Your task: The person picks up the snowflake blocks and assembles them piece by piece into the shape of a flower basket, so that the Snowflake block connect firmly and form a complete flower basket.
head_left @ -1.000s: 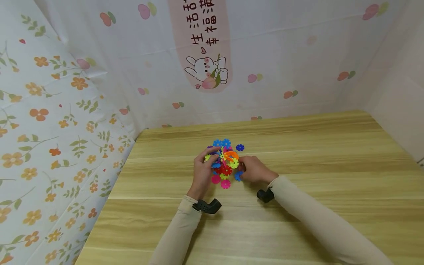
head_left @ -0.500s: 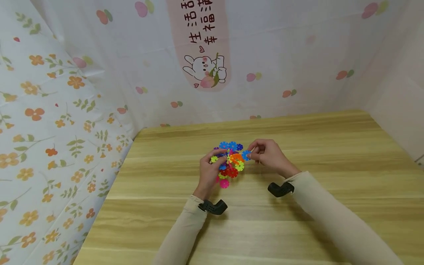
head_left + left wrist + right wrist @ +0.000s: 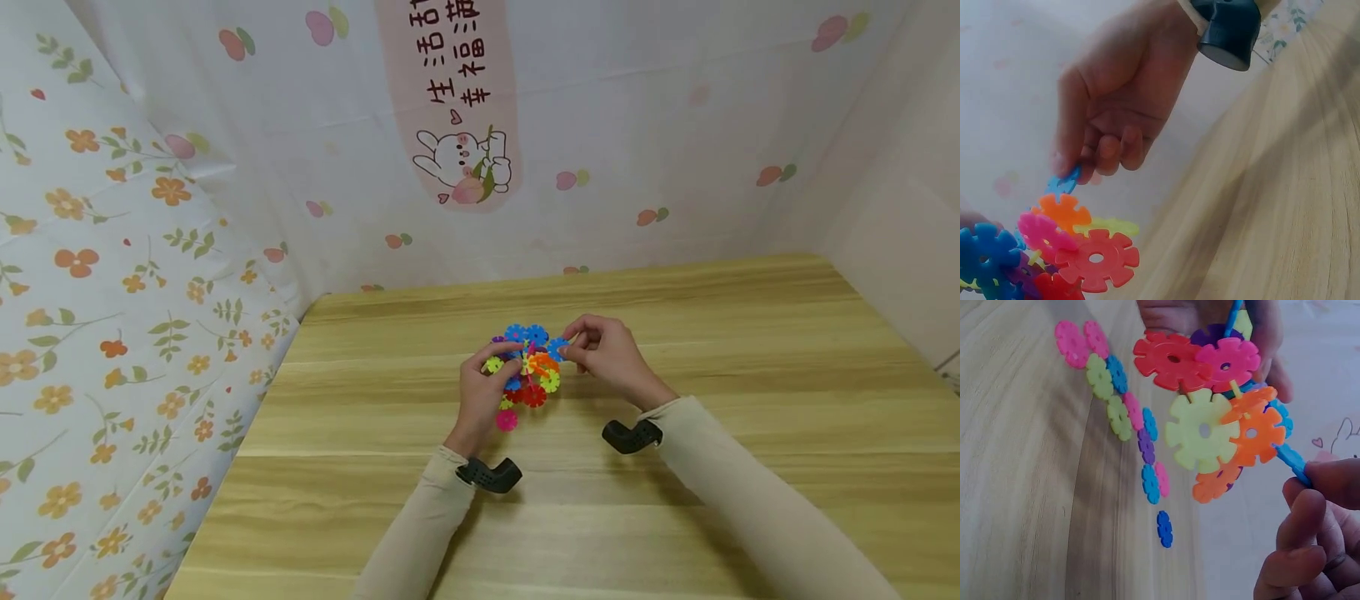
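A cluster of interlocking flower-shaped plastic discs [image 3: 534, 395], in red, orange, yellow-green, pink, purple and blue, is held above the table. My left hand [image 3: 482, 393] grips it from the left with the thumb and fingers. On the other side, my right hand [image 3: 613, 360] pinches a light-blue disc [image 3: 1292, 464] between thumb and fingertip. In the right wrist view, that disc meets the edge of an orange disc [image 3: 1259, 435] on the cluster; how deep its slot sits cannot be told. My right hand also shows across the cluster in the left wrist view.
Several loose discs lie on the wooden table [image 3: 675, 517] under and behind the cluster, among them a pink disc [image 3: 1072, 345] and a dark-blue disc [image 3: 1165, 529]. A patterned cloth [image 3: 300, 125] hangs behind the table.
My right hand has risen from low beside the cluster, bringing a blue disc to its right side. My left hand and the cluster have shifted slightly right.
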Tool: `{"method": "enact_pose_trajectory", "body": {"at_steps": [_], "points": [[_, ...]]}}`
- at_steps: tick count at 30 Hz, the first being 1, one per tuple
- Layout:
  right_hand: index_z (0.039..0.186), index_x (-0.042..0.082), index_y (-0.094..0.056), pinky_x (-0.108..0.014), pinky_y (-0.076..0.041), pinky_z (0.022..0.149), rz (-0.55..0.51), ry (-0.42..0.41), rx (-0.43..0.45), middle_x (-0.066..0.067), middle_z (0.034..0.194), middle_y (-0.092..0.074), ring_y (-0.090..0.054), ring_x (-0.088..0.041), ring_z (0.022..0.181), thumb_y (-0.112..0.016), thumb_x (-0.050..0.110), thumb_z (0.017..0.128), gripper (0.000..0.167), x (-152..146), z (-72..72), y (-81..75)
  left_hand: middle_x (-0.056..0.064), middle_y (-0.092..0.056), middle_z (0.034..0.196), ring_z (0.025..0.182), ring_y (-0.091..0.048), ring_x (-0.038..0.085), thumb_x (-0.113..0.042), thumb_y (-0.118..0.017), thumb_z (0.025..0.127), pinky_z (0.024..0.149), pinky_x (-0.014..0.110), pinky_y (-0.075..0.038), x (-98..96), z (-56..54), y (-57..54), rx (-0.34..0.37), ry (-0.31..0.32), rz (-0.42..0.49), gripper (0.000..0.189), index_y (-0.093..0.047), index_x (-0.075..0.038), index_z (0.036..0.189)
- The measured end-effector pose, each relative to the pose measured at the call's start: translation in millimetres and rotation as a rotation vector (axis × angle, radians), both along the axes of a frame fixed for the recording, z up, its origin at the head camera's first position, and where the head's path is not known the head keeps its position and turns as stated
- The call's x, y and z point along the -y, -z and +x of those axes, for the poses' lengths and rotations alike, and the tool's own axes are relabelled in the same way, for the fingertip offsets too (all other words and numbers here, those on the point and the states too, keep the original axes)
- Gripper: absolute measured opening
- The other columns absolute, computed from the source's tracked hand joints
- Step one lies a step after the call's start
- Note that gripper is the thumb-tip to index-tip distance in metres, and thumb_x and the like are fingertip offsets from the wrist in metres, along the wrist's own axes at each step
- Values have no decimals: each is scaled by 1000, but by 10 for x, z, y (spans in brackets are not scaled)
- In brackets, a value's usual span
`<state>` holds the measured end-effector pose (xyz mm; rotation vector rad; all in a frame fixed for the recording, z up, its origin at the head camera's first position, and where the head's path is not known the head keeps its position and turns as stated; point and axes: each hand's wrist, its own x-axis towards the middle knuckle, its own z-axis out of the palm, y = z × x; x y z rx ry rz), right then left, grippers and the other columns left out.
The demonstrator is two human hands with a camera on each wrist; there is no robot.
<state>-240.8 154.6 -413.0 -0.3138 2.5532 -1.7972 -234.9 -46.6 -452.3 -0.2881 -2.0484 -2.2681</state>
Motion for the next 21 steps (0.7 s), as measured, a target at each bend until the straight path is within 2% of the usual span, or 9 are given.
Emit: {"method": "enact_pose_trajectory", "body": {"at_steps": [4,6,7,8,11,13,16,21], "points": [[94,3,-61,-34,-45,47,63,11,-40,-9,67,-60,-55,-32,54,-67,5,84,12,3,8,-12,8,-56,113,100,-48,20,-7,-66,85,61,21,-42,-5,-1,-9,-8,-2,-17,18,-70,-2,103],[93,4,-61,-32,-43,46,97,11,-57,-7,66,-60,-56,-32,54,-67,5,84,11,3,9,-19,9,-57,112,104,-46,20,-6,-66,85,69,24,-39,-2,-2,-16,-10,2,-22,18,-70,-1,103],[93,4,-61,-32,-43,46,112,10,-63,-7,66,-60,-56,-32,55,-67,5,83,11,2,12,-28,11,-57,111,103,-46,21,-5,-66,86,68,25,-38,-1,-6,-22,-7,9,-26,18,-69,1,103],[92,4,-61,-32,-43,46,125,6,-66,-7,65,-59,-56,-32,55,-67,5,83,11,-1,16,-35,14,-57,110,105,-46,23,-3,-65,86,73,28,-37,-2,13,-57,-9,15,-26,19,-68,3,104],[91,4,-61,-32,-42,45,148,-7,-69,-6,65,-59,-56,-35,56,-68,6,83,10,-3,21,-50,13,-60,107,98,-49,22,-2,-64,86,70,26,-37,-11,13,-42,-34,23,-16,18,-68,3,103],[90,4,-62,-31,-41,45,161,-9,-67,-6,65,-59,-57,-36,56,-68,7,83,10,-4,19,-55,12,-61,106,93,-50,23,-2,-64,86,61,23,-40,-24,11,-29,-49,25,-17,17,-68,2,102],[89,3,-62,-31,-43,45,147,-19,-58,-9,66,-59,-57,-38,57,-68,5,82,9,-2,0,-44,12,-62,106,90,-51,20,-3,-65,86,60,21,-45,-46,-10,12,-60,36,2,17,-69,0,102],[86,-3,-61,-37,-49,47,67,-65,-28,-16,69,-61,-56,-41,58,-65,0,83,6,8,-27,11,23,-56,108,83,-55,20,5,-61,86,65,25,-51,-59,48,-97,-29,73,42,20,-64,9,105]]}}
